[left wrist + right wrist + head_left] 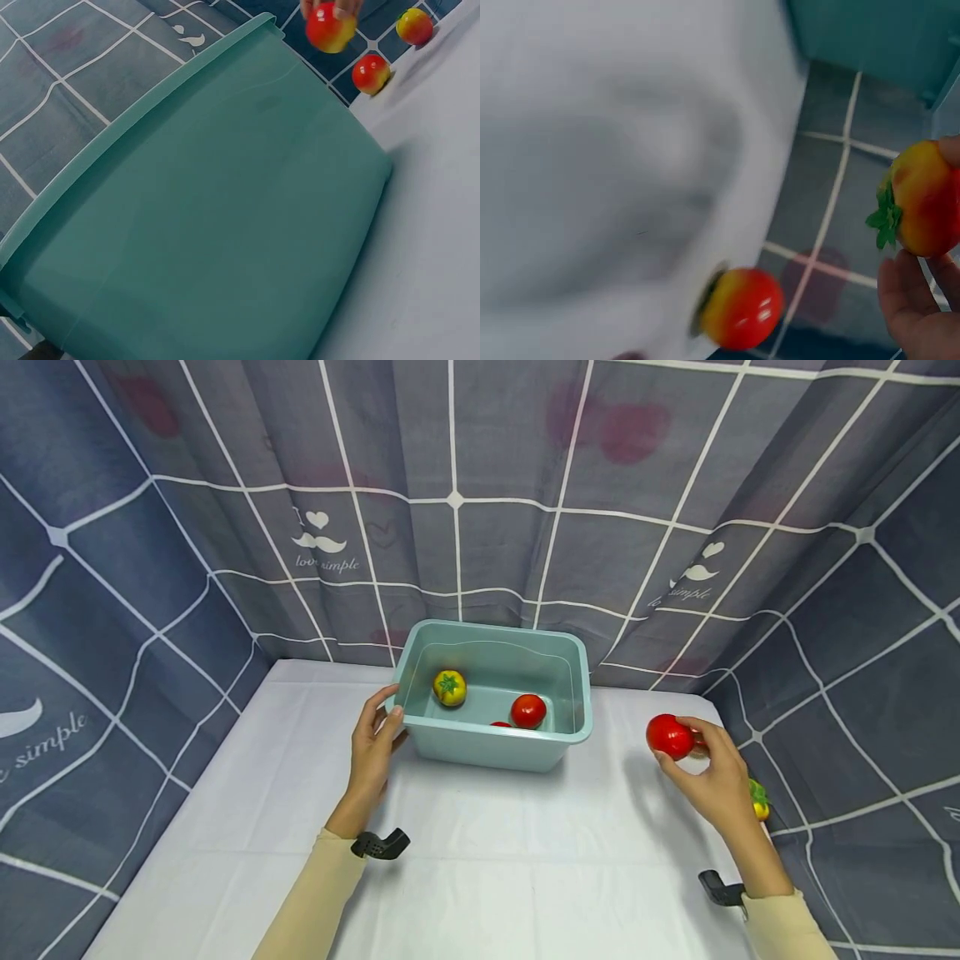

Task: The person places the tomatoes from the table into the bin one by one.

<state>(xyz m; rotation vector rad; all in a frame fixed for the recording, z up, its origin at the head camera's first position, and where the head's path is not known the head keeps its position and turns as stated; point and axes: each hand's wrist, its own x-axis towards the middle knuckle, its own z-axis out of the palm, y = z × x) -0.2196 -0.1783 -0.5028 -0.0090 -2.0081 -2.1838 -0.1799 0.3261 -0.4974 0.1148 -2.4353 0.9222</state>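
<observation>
A pale teal plastic bin [487, 745] stands at the back middle of the table, with a yellow tomato [450, 688] and red tomatoes [528, 711] inside; its front wall partly hides one. My left hand [371, 752] grips the bin's left end, fingers and thumb at the rim. Over the table's right side, my right hand [712, 772] holds a red tomato [670, 737] between thumb and fingers, above the surface. In the right wrist view this tomato [922, 199] shows a yellow-orange side and green leaves.
Beyond the right hand, a yellow tomato [761, 806] with a green top lies at the table's right edge, partly hidden. The left wrist view shows two red-yellow tomatoes [371, 73] there. Grey-blue checked curtains [495, 552] enclose the white table [480, 877].
</observation>
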